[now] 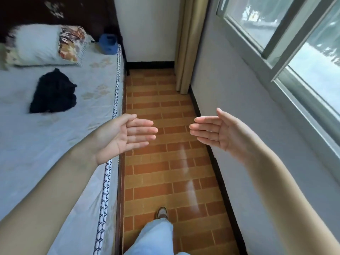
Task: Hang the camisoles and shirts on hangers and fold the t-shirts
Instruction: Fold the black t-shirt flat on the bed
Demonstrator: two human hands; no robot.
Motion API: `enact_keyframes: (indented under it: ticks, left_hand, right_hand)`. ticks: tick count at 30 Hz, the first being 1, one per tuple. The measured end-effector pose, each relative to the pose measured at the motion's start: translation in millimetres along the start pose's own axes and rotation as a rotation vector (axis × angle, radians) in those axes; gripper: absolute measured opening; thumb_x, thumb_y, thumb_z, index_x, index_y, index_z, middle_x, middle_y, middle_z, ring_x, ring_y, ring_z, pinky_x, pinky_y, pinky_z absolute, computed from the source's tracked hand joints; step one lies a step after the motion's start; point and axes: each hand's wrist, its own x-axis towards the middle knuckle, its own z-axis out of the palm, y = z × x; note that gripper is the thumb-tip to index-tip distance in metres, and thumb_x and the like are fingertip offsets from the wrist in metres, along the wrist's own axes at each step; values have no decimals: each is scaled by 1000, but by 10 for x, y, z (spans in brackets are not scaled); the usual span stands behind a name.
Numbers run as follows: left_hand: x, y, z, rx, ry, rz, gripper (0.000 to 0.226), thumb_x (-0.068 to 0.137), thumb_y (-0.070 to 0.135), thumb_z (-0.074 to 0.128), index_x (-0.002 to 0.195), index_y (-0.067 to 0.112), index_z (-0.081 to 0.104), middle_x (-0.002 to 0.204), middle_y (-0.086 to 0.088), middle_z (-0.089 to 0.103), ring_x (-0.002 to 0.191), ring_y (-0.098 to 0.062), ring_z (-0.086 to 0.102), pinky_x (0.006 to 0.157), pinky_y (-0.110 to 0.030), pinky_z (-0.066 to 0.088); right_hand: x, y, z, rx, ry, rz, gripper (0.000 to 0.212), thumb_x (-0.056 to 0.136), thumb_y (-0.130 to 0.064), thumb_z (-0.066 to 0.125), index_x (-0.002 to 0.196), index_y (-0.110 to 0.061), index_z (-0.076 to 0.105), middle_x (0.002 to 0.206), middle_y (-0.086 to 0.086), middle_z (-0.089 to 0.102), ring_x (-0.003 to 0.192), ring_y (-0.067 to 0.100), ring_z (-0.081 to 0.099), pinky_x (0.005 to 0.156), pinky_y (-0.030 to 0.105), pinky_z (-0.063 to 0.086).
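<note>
A crumpled black garment [53,92] lies on the bed [46,140] at the left, below the pillows. My left hand [121,135] is held out over the bed's right edge, palm facing right, fingers straight, holding nothing. My right hand [219,131] is held out over the tiled floor, palm facing left, fingers straight, also holding nothing. The two palms face each other with a gap between them. No hanger is in view.
Two pillows [46,45] and a blue object [108,44] sit at the bed's head. A narrow brick-patterned floor strip [165,172] runs between bed and grey wall [248,98]. A window [294,43] and beige curtain [191,43] are at the right. My leg and shoe [161,214] stand below.
</note>
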Motion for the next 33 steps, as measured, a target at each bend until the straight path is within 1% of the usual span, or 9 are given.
enact_keyframes:
  ticks: [4, 8, 11, 14, 18, 23, 26, 29, 33]
  left_hand:
    - [375, 403, -163, 0, 0, 46, 44, 104, 29, 32, 122, 2, 61, 118, -17, 69, 111, -29, 66, 95, -39, 53]
    - [648, 741, -372, -2, 42, 70, 44, 103, 30, 32, 123, 3, 62, 118, -16, 69, 111, -29, 66, 95, -39, 54]
    - [913, 919, -557, -35, 84, 75, 45, 103, 30, 33, 122, 2, 62, 118, -17, 69, 111, -29, 66, 99, -43, 49]
    - [1234, 1081, -708, -79, 130, 73, 44, 103, 29, 32, 121, 1, 62, 117, -18, 69, 110, -29, 67, 100, -43, 46]
    - [1708, 1374, -881, -122, 169, 85, 44, 103, 29, 32, 120, 2, 62, 116, -17, 69, 110, -28, 67, 96, -41, 53]
    - [2351, 1970, -1061, -199, 269, 138, 42, 101, 28, 37, 120, 1, 63, 116, -19, 69, 108, -29, 68, 90, -37, 55]
    - [2694, 2317, -1142, -217, 300, 155, 42, 101, 29, 36, 120, 1, 63, 116, -19, 69, 109, -29, 67, 91, -38, 55]
    - [2981, 2548, -1267, -252, 339, 163, 43, 100, 30, 37, 121, 1, 62, 117, -18, 69, 110, -29, 67, 92, -38, 54]
    - [3193, 2736, -1433, -321, 429, 150, 42, 100, 30, 38, 120, 1, 62, 115, -18, 70, 107, -28, 68, 89, -36, 56]
  right_hand:
    - [620, -284, -7, 7, -34, 3, 54, 105, -41, 29, 121, -3, 63, 116, 14, 71, 111, 26, 67, 96, 35, 53]
    - [1163, -521, 14, 9, -88, 32, 54, 105, -41, 29, 121, -3, 63, 117, 15, 70, 112, 26, 67, 96, 34, 53]
    - [1618, -726, 26, -25, -122, 59, 54, 105, -41, 29, 121, -3, 63, 117, 15, 70, 112, 26, 67, 96, 34, 54]
    - [2109, -927, 19, -71, -142, 90, 54, 105, -40, 27, 119, -4, 64, 116, 14, 71, 110, 24, 68, 95, 33, 54]
    - [2853, -1254, -24, -105, -197, 109, 55, 105, -41, 27, 119, -3, 64, 117, 14, 71, 110, 25, 68, 94, 34, 54]
    - [3836, -1785, -135, -117, -266, 111, 55, 105, -41, 27, 119, -3, 64, 116, 14, 71, 111, 25, 67, 94, 33, 54]
    - [4367, -2120, -186, -127, -308, 123, 55, 105, -41, 28, 118, -3, 65, 116, 15, 71, 110, 25, 68, 94, 33, 54]
    - [4886, -2384, -180, -141, -330, 133, 55, 105, -41, 28, 120, -2, 64, 116, 16, 71, 110, 26, 68, 92, 31, 56]
    - [5417, -2537, 28, -184, -397, 211, 56, 105, -41, 26, 120, -2, 63, 116, 15, 71, 109, 26, 68, 93, 33, 55]
